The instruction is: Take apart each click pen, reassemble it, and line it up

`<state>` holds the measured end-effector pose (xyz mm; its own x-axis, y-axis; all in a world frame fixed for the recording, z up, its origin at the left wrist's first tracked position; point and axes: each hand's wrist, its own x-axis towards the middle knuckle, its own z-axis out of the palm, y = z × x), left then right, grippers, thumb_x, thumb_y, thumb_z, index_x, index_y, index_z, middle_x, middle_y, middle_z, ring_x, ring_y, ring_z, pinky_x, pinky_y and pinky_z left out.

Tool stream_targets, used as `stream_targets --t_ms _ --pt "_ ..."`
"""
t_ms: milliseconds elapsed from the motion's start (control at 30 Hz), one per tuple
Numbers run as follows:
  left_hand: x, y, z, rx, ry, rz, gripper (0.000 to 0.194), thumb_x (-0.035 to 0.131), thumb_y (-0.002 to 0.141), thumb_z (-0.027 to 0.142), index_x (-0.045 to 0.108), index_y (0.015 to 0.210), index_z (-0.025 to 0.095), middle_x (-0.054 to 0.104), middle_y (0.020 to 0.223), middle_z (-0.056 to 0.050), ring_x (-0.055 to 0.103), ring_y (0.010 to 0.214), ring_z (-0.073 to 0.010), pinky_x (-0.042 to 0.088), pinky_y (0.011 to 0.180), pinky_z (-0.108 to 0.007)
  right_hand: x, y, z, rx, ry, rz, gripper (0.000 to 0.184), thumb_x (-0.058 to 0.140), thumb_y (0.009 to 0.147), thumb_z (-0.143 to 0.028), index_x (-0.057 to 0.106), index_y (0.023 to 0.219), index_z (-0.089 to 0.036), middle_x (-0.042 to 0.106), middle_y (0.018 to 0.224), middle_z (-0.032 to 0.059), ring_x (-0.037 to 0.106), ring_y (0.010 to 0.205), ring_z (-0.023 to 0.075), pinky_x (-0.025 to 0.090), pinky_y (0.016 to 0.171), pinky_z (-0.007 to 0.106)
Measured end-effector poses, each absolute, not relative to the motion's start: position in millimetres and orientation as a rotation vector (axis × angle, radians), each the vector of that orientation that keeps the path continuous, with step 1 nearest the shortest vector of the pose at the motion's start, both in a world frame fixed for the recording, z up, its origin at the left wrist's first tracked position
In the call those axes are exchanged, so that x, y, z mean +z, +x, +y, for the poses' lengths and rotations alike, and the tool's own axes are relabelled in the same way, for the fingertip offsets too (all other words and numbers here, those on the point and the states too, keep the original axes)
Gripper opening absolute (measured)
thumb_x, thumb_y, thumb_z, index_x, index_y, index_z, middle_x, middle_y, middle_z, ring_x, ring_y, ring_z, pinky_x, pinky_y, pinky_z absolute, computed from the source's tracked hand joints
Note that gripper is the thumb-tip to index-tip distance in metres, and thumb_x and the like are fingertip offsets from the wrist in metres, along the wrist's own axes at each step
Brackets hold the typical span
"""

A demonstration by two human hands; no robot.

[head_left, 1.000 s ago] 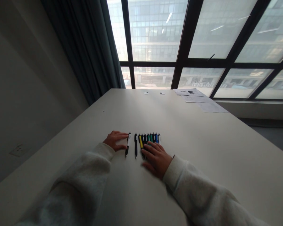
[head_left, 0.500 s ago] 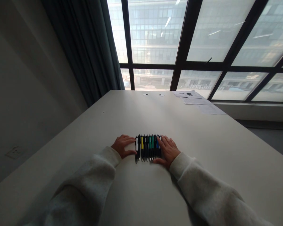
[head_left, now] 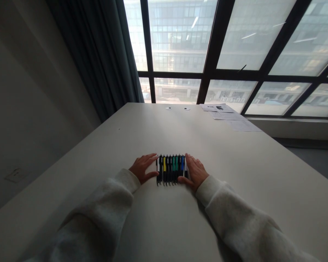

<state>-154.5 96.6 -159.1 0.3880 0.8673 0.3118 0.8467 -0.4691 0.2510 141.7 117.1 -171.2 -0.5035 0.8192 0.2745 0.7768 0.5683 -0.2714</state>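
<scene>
A row of several click pens lies side by side on the white table, tips toward me. Most barrels are black, with white, yellow, green and blue parts among them. At the row's left end, my left hand is open, its fingertips and thumb touching the white pen there. Flanking the other end is my right hand, also open, with fingers stretched along the last white pen and the thumb reaching over the lower ends. That thumb partly hides the pens beneath it.
Printed papers lie at the table's far right edge. Two small round white fittings are set near the back edge. A dark curtain and large windows stand beyond. A wall socket shows at the left.
The leftmost white pen has slid away from me, so its tip now lines up better with the others. My right fingers have shifted right, uncovering more of the blue pen.
</scene>
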Motion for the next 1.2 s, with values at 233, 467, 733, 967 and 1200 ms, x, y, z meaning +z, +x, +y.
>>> stream_targets --t_ms 233,467,733,967,1200 --pt "-162 -142 91 0.645 2.588 1.563 0.080 0.039 0.084 0.071 0.034 0.146 0.021 0.043 0.147 -0.015 0.040 0.134 -0.0312 0.034 0.107 -0.049 -177 149 132 0.210 -1.244 -2.201 0.045 0.047 0.087 -0.033 0.058 0.126 -0.012 0.061 0.127 0.0165 0.052 0.121 0.0293 0.040 0.104 0.047" --pt "-168 -145 94 0.584 2.613 1.578 0.080 0.038 0.084 0.072 0.042 0.141 0.017 0.045 0.146 -0.016 0.041 0.134 -0.0320 0.034 0.108 -0.050 -174 144 127 0.196 -1.262 -2.230 0.045 0.051 0.085 -0.035 0.061 0.122 -0.011 0.064 0.124 0.0141 0.054 0.119 0.0297 0.039 0.104 0.047" --pt "-163 -140 92 0.568 2.606 1.639 0.082 0.035 0.085 0.072 0.037 0.145 0.017 0.035 0.152 -0.018 0.033 0.138 -0.0353 0.029 0.110 -0.054 -175 140 127 0.082 -1.297 -2.288 0.046 0.048 0.089 -0.036 0.059 0.126 -0.011 0.062 0.126 0.0164 0.054 0.119 0.0309 0.039 0.104 0.047" --pt "-146 -102 81 0.454 2.771 1.352 0.102 0.048 0.068 0.083 0.029 0.149 0.025 0.020 0.158 -0.014 0.014 0.144 -0.0402 0.011 0.115 -0.059 -168 122 112 0.036 -1.311 -2.387 0.062 0.039 0.095 -0.043 0.034 0.146 -0.007 0.030 0.152 0.0237 0.025 0.141 0.0371 0.027 0.110 0.056" --pt "-152 -99 86 0.362 2.754 1.326 0.089 0.045 0.077 0.076 0.030 0.149 0.025 0.027 0.156 -0.012 0.019 0.144 -0.0381 0.014 0.114 -0.059 -162 95 103 0.104 -1.346 -2.491 0.067 0.039 0.095 -0.044 0.034 0.146 0.000 0.026 0.153 0.0246 0.019 0.143 0.0375 0.022 0.114 0.054"
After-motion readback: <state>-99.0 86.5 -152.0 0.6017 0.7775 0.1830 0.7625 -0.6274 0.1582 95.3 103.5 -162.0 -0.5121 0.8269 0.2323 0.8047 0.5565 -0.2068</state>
